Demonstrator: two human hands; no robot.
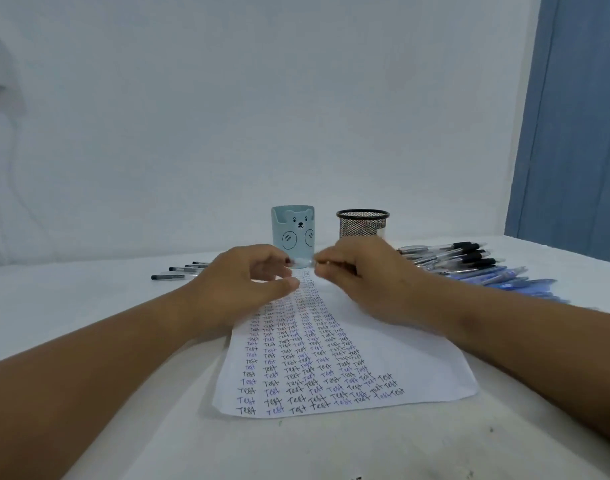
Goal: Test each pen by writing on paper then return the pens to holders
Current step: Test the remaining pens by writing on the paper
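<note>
Covering the whole foreground, a white table surface (89,306) is seen, backed by a plain pale wall (227,98), with a blue door or panel (573,116) standing at the right edge of the room. A white sheet of paper (418,368) filled with columns of the handwritten word "Test" in black and blue ink is laid flat at the middle of the table. Above its far end, the left hand (241,285) and the right hand (362,275) are held close together, both with curled fingers; a small pale blurred object (302,262) appears to be pinched between them, though what it is cannot be told. Just behind the hands, a light blue holder printed with a bear (293,225) and a black wire-mesh holder (362,225) are stood side by side. A heap of clear, black-gripped and blue pens (470,265) is piled to the right, and a few slim black-capped pens (179,270) are laid to the left.
</note>
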